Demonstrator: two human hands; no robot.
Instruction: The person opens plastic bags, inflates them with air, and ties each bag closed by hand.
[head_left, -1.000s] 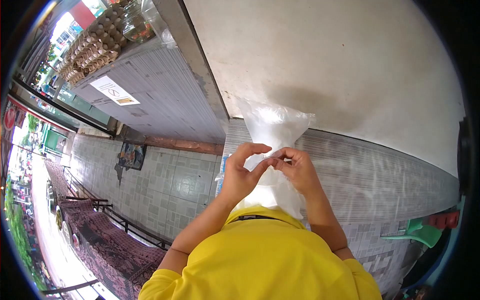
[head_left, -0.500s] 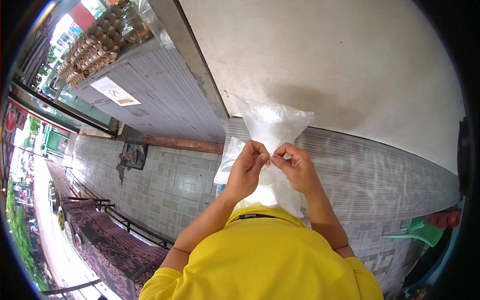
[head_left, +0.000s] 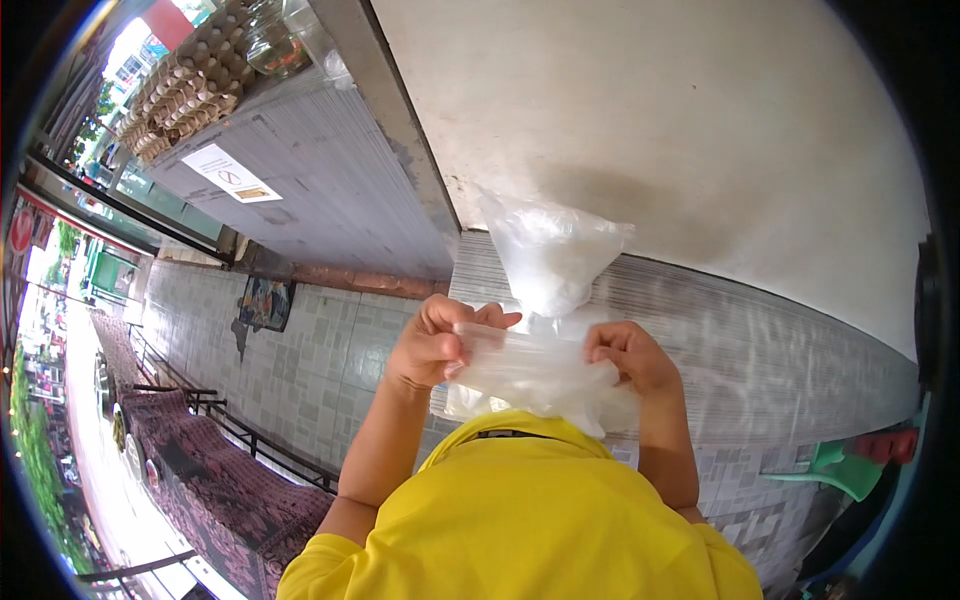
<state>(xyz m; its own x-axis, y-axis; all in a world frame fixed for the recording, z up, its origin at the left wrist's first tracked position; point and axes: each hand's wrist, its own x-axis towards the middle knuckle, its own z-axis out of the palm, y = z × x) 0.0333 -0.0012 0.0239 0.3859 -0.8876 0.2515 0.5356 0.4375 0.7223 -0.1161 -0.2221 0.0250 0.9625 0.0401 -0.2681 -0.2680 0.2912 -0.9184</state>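
Observation:
A clear plastic bag [head_left: 525,368] is stretched sideways between my two hands, close to the front of my yellow shirt. My left hand [head_left: 438,340] is closed on its left end, thumb and fingers pinching the film. At the other end, my right hand [head_left: 640,358] has its fingertips pinched on the bag's edge. Just beyond my hands, a translucent plastic bag [head_left: 555,250] with whitish contents stands on the grey striped surface [head_left: 720,340], its mouth flared toward the wall. More plastic lies below my hands, partly hidden by the stretched bag.
A pale wall [head_left: 650,110] rises behind the striped surface. At the upper left, a grey counter [head_left: 330,170] carries stacked egg trays [head_left: 190,90] and a glass jar [head_left: 275,40]. A patterned cloth [head_left: 200,470] drapes at lower left. A green plastic item [head_left: 840,470] is at right.
My hands were together, pinching at the middle; they have moved apart, left and right, and the clear bag now spans between them. The filled bag has stayed almost in place.

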